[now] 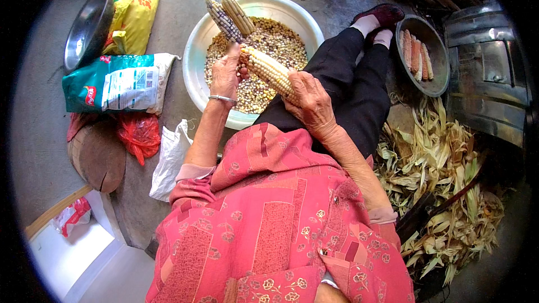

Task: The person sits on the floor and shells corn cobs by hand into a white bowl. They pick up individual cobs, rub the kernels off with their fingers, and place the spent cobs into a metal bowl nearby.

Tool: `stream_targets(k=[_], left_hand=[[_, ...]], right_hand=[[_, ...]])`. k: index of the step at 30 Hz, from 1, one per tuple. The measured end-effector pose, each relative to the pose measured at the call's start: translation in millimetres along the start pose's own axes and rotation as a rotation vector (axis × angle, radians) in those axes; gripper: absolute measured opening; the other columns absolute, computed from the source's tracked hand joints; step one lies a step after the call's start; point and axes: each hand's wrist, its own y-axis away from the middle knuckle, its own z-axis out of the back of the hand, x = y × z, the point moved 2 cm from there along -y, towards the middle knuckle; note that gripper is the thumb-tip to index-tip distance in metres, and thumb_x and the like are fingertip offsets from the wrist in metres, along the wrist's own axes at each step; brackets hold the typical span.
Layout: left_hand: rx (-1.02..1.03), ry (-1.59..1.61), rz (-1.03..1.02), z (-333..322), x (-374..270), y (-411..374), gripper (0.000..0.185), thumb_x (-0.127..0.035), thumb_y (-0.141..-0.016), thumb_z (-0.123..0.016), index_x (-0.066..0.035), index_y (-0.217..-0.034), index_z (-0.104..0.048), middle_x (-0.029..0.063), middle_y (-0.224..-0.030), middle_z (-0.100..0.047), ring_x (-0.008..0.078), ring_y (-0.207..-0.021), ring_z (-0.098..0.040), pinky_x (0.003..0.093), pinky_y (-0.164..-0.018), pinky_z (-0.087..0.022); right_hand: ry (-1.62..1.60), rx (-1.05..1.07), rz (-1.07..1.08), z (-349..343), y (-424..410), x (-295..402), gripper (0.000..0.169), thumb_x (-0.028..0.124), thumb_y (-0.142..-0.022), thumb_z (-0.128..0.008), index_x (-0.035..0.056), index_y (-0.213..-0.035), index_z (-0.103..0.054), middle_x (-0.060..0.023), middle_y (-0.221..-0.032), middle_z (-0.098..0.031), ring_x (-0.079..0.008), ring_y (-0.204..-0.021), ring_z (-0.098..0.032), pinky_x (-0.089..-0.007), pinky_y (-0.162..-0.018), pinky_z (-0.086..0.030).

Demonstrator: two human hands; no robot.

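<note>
My right hand [309, 99] grips the lower end of a pale yellow ear of corn [269, 69], held slantwise above a wide, pale plastic basin [194, 65]. At the ear's upper end is my left hand [225, 73], its thumb blurred and its fingers curled against the tip, where kernels look stripped away. A bangle circles the left wrist. Loose kernels [286, 46] in white, yellow and purple cover the basin's bottom. Two more ears lean on the far side of the basin: a purple-and-white one [223, 21] and a yellowish one [237, 13].
At right, a metal bowl [438, 84] holds several bare cobs [417, 57]. Dry corn husks [438, 155] are heaped below it. Left of the basin are a teal bag [88, 80], a yellow bag [137, 21], a dark pan [86, 29] and a wooden stool [101, 160].
</note>
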Motion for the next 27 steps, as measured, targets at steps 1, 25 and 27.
stream_targets(k=[1,25,27], left_hand=[[0.007,-0.008,-0.013,1,3,-1,0.036,-0.040,-0.085,-0.062,-0.005,-0.092,-0.060,-0.0008,-0.074,-0.056,0.0065,-0.058,-0.047,0.0206,-0.050,-0.043],[0.113,-0.020,-0.084,-2,-6,4,0.032,-0.025,-0.091,-0.053,-0.001,-0.112,-0.059,0.0024,-0.091,-0.063,0.0068,-0.068,-0.054,0.0258,-0.066,-0.051],[0.104,-0.049,-0.077,-1,-6,2,0.031,-0.025,-0.091,-0.052,0.000,-0.109,-0.060,0.0026,-0.089,-0.062,0.0070,-0.066,-0.054,0.0257,-0.065,-0.051]], right_hand=[[0.001,-0.005,0.002,-1,0,0,0.065,0.009,-0.066,-0.072,0.0010,-0.124,-0.044,-0.0163,-0.104,-0.053,-0.0323,-0.089,-0.056,-0.0370,-0.078,-0.048],[-0.017,-0.059,0.031,-2,8,-7,0.070,0.011,-0.062,-0.073,0.0017,-0.126,-0.044,-0.0156,-0.111,-0.051,-0.0312,-0.090,-0.054,-0.0380,-0.080,-0.046],[-0.019,-0.064,0.040,-2,8,-7,0.069,0.012,-0.062,-0.073,0.0018,-0.124,-0.045,-0.0156,-0.110,-0.051,-0.0312,-0.090,-0.054,-0.0381,-0.080,-0.046]])
